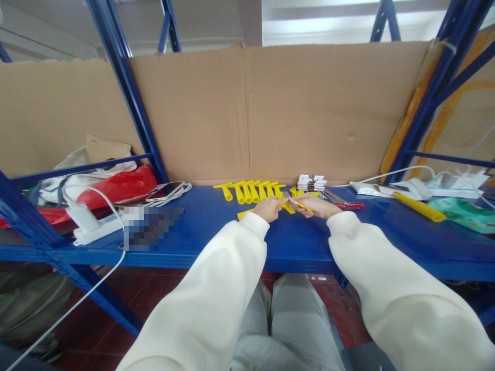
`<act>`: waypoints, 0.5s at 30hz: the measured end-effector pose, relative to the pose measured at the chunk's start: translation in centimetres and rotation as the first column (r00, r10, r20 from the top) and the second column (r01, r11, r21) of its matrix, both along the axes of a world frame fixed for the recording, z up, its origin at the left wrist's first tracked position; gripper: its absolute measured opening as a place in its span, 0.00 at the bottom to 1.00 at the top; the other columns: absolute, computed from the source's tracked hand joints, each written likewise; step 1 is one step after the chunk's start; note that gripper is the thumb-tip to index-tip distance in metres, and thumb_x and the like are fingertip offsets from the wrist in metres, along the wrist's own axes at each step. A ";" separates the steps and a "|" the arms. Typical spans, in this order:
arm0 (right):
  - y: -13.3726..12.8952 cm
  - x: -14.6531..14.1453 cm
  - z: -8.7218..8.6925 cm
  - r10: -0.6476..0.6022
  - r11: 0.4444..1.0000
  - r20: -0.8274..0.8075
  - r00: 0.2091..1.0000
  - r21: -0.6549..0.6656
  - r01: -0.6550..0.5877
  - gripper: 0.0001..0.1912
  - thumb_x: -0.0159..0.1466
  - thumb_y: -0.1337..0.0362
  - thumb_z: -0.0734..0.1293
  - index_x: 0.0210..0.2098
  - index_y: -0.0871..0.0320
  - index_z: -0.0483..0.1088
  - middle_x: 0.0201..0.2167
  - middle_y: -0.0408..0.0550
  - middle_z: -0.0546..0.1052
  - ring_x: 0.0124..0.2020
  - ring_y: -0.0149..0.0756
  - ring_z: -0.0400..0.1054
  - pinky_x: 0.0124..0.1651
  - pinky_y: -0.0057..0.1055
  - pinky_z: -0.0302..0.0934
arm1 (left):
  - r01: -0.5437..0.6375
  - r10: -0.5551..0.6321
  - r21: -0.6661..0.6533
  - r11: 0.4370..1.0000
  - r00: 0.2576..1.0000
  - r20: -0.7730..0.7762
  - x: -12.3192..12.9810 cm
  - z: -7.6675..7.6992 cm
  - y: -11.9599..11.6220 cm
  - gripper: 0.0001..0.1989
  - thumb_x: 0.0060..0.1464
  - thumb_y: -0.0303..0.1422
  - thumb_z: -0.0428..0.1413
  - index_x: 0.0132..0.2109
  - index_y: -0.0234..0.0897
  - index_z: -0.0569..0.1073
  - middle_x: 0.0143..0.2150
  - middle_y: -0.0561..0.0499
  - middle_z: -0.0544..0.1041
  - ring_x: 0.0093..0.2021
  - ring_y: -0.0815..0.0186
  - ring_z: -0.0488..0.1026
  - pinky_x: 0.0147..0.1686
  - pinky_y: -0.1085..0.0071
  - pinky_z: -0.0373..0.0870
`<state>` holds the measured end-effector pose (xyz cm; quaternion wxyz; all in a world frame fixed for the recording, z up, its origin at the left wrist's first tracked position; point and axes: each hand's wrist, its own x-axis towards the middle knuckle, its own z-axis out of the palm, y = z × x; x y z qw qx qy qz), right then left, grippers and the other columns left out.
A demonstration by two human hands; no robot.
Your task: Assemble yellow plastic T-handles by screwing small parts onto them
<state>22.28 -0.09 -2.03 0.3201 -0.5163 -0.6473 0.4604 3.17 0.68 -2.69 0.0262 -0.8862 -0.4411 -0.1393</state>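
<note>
Several bright yellow T-shaped pieces with round, hollow ends (247, 192) lie in a row on the blue metal shelf (193, 226); just to their right, the right hand (316, 204) pinches a slim yellow piece (303, 207); the left hand (268, 207) has its fingers drawn narrow beside it, whether gripping anything I cannot tell.

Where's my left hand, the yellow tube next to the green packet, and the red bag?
Left hand (267, 207): head view, back of the hand.
Yellow tube (419, 207): head view, middle of its side.
Red bag (134, 181): head view, wrinkled front near its right end.
</note>
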 end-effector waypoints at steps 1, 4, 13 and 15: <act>0.0 0.0 -0.1 0.009 1.000 0.010 1.000 0.011 -0.009 0.29 0.59 0.39 0.73 0.23 0.55 0.60 0.14 0.34 0.58 0.14 0.21 0.46 0.16 0.22 0.39 | 0.003 -0.003 0.000 1.000 1.000 0.005 0.0 -0.1 0.1 0.27 0.67 0.28 0.52 0.70 0.48 0.69 0.57 0.44 0.78 0.58 0.58 0.76 0.59 0.66 0.71; 0.1 0.1 -0.3 0.016 0.998 0.083 0.996 0.059 -0.021 0.31 0.59 0.35 0.71 0.23 0.55 0.59 0.14 0.35 0.58 0.14 0.22 0.48 0.16 0.22 0.42 | 0.010 -0.010 0.007 1.000 0.999 0.034 0.0 -0.2 0.2 0.25 0.67 0.28 0.52 0.68 0.47 0.72 0.56 0.44 0.78 0.57 0.58 0.77 0.59 0.67 0.71; 0.5 0.7 -0.6 0.061 0.992 0.122 0.991 0.101 -0.074 0.27 0.61 0.40 0.71 0.26 0.55 0.62 0.13 0.34 0.58 0.14 0.23 0.49 0.16 0.22 0.44 | 0.037 -0.038 0.014 0.999 0.997 0.060 -0.2 0.1 0.1 0.24 0.68 0.27 0.50 0.67 0.45 0.73 0.53 0.44 0.77 0.57 0.60 0.76 0.59 0.69 0.71; 0.5 0.7 -0.6 0.083 0.992 0.114 0.990 0.084 -0.093 0.27 0.59 0.40 0.73 0.25 0.55 0.62 0.13 0.33 0.58 0.14 0.22 0.48 0.16 0.22 0.43 | 0.043 -0.044 0.021 0.999 0.998 0.049 -0.2 0.0 0.1 0.25 0.68 0.27 0.50 0.68 0.46 0.73 0.53 0.44 0.77 0.56 0.60 0.76 0.59 0.68 0.71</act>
